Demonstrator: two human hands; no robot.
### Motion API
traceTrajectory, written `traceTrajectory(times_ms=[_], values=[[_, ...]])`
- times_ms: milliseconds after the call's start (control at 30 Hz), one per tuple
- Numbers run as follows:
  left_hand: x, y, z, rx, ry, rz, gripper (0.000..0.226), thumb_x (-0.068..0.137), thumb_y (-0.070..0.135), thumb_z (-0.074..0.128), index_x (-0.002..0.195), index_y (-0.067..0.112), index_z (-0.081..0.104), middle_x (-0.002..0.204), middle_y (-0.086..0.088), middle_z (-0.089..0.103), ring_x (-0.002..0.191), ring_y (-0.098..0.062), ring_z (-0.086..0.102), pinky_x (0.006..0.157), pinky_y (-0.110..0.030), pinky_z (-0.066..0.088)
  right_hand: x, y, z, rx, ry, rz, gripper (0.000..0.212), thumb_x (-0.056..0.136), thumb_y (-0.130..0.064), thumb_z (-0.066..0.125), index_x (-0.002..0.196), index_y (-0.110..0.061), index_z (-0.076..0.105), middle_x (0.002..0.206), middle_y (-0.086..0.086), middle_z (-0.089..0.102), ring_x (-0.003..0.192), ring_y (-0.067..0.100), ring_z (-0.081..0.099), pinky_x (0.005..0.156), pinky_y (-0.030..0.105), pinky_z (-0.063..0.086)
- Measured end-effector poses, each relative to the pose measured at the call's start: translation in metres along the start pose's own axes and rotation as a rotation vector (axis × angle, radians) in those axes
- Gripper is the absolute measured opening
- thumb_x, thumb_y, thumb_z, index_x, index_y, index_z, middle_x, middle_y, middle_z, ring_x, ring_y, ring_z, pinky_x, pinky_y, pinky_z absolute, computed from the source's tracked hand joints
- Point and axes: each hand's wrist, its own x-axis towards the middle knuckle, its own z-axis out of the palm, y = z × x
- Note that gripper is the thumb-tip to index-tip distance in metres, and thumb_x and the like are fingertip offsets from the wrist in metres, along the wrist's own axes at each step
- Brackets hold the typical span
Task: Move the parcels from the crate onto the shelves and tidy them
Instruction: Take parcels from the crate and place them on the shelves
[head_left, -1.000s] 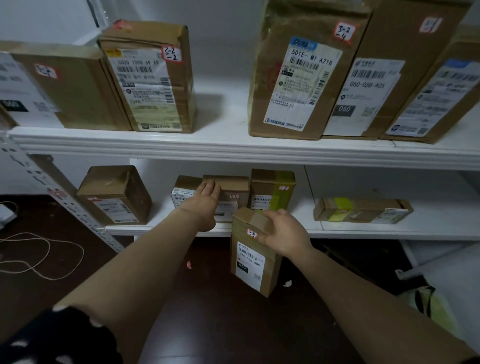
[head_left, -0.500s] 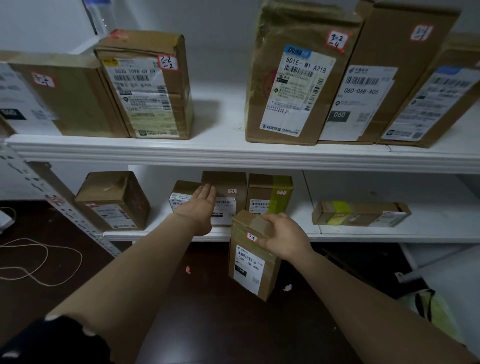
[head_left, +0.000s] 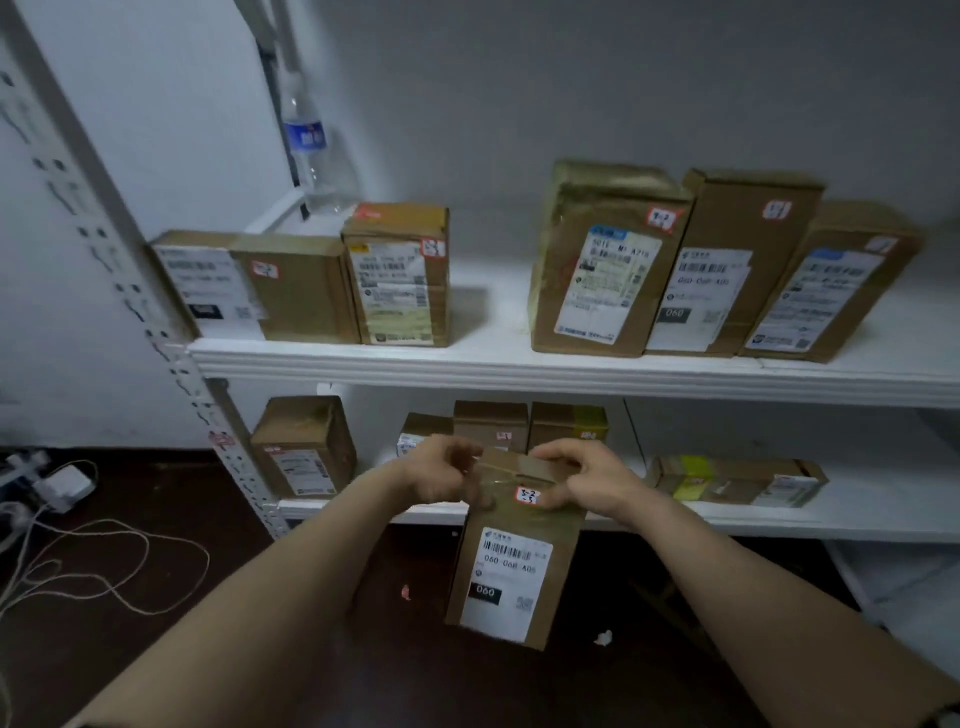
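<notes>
Together, our left hand (head_left: 441, 475) and right hand (head_left: 587, 480) gripped the top end of a tall brown cardboard parcel (head_left: 514, 556), fingers curled over its taped flap, though the left was blurred. The parcel hung upright in the air before the rim of the white lower shelf (head_left: 831, 525), above the dark floor, resting on nothing. We judged the hold thin: all its weight hung from that top edge, so it could slip on the tape and drop, or its low end could catch the shelf rim going in and tip. A careless push could also knock the three small brown boxes (head_left: 491, 423) standing just behind. A second earlier our right hand alone held it, while our left lay flat on those small boxes; our view had risen too.
</notes>
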Motion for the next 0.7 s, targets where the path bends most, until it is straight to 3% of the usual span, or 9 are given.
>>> traceTrajectory(times_ms=[67, 133, 200, 267, 367, 433, 567, 700], values=[[-0.024, 0.008, -0.019, 0.016, 0.043, 0.014, 0.059, 0.067, -0.004, 0.081, 0.122, -0.002, 0.057, 0.105, -0.013, 0.065, 0.09, -0.021, 0.063, 0.088, -0.037, 0.054, -0.011, -0.025, -0.005, -0.029, -0.035, -0.051, 0.055, 0.069, 0.002, 0.078, 0.117, -0.02, 0.063, 0.108, -0.003, 0.06, 0.103, 0.013, 0.055, 0.078, 0.018, 0.043], [-0.048, 0.019, -0.038, 0.042, 0.077, 0.043, 0.055, 0.063, -0.001, 0.085, 0.112, -0.003, 0.061, 0.106, -0.02, 0.066, 0.093, -0.028, 0.065, 0.09, -0.043, 0.054, -0.02, -0.05, -0.009, -0.114, -0.068, -0.116, 0.06, 0.068, -0.003, 0.08, 0.122, -0.022, 0.06, 0.115, -0.004, 0.058, 0.11, 0.012, 0.053, 0.09, 0.021, 0.043], [-0.069, 0.032, -0.055, 0.057, 0.105, 0.083, 0.052, 0.062, -0.001, 0.085, 0.108, -0.006, 0.06, 0.105, -0.022, 0.065, 0.095, -0.031, 0.065, 0.091, -0.041, 0.054, -0.029, -0.075, -0.013, -0.197, -0.082, -0.171, 0.066, 0.067, -0.008, 0.083, 0.125, -0.023, 0.056, 0.121, -0.004, 0.056, 0.115, 0.013, 0.051, 0.1, 0.025, 0.04], [-0.086, 0.049, -0.069, 0.089, 0.131, 0.111, 0.052, 0.067, -0.004, 0.081, 0.113, -0.005, 0.057, 0.103, -0.017, 0.063, 0.094, -0.026, 0.063, 0.089, -0.037, 0.054, -0.037, -0.099, -0.017, -0.275, -0.071, -0.231, 0.068, 0.067, -0.013, 0.084, 0.128, -0.021, 0.055, 0.124, -0.002, 0.056, 0.117, 0.014, 0.051, 0.102, 0.028, 0.04], [-0.106, 0.078, -0.081, 0.16, 0.161, 0.165, 0.079, 0.066, -0.001, 0.082, 0.135, 0.008, 0.045, 0.116, -0.011, 0.062, 0.107, -0.024, 0.06, 0.099, -0.036, 0.048, -0.053, -0.13, -0.026, -0.367, -0.063, -0.288, 0.068, 0.07, -0.016, 0.082, 0.131, -0.019, 0.053, 0.121, -0.004, 0.056, 0.113, 0.013, 0.052, 0.099, 0.028, 0.041], [-0.115, 0.097, -0.084, 0.27, 0.189, 0.215, 0.086, 0.068, 0.007, 0.083, 0.142, 0.01, 0.039, 0.126, -0.009, 0.059, 0.11, -0.017, 0.056, 0.101, -0.026, 0.042, -0.062, -0.144, -0.03, -0.381, -0.072, -0.312, 0.067, 0.072, -0.016, 0.081, 0.132, -0.021, 0.052, 0.116, -0.007, 0.055, 0.11, 0.011, 0.051, 0.098, 0.027, 0.041], [-0.127, 0.124, -0.085, 0.466, 0.207, 0.224, 0.074, 0.074, 0.014, 0.08, 0.139, 0.008, 0.045, 0.129, -0.007, 0.059, 0.113, -0.016, 0.056, 0.093, -0.02, 0.041, -0.065, -0.157, -0.038, -0.374, -0.06, -0.364, 0.066, 0.073, -0.014, 0.079, 0.132, -0.02, 0.051, 0.114, -0.006, 0.055, 0.111, 0.014, 0.052, 0.101, 0.033, 0.042], [-0.126, 0.143, -0.087, 0.636, 0.232, 0.212, 0.05, 0.074, 0.02, 0.08, 0.12, 0.014, 0.062, 0.108, -0.003, 0.067, 0.095, -0.016, 0.061, 0.085, -0.027, 0.05, -0.062, -0.167, -0.051, -0.371, -0.072, -0.432, 0.059, 0.074, -0.014, 0.079, 0.127, -0.02, 0.054, 0.111, -0.007, 0.057, 0.106, 0.013, 0.054, 0.092, 0.027, 0.044]])
